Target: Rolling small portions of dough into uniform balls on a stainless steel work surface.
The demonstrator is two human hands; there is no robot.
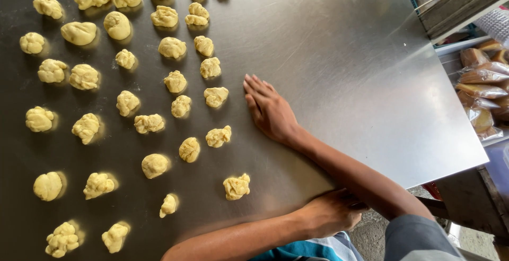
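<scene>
— Dough lumps [214, 96], pale yellow and knobbly, lie in loose rows on the steel worktop [344, 70]; where do they sit against the hands?

— All of them spread out beyond the fingertips of the right hand [269, 110], towards its thumb side; the closest lump lies just beside those fingertips, apart from them; another lump [236, 186] sits near the left hand [331, 212], just ahead of its knuckles.

— And the hands themselves?

— The right hand lies flat, palm down, fingers straight and together, holding nothing; the left hand is curled at the near edge of the worktop under the right forearm; I cannot tell whether it grips anything.

— Anything else?

— Bagged brown baked goods [480, 88] lie on a shelf well beyond the right hand's outer side, off the worktop.
</scene>
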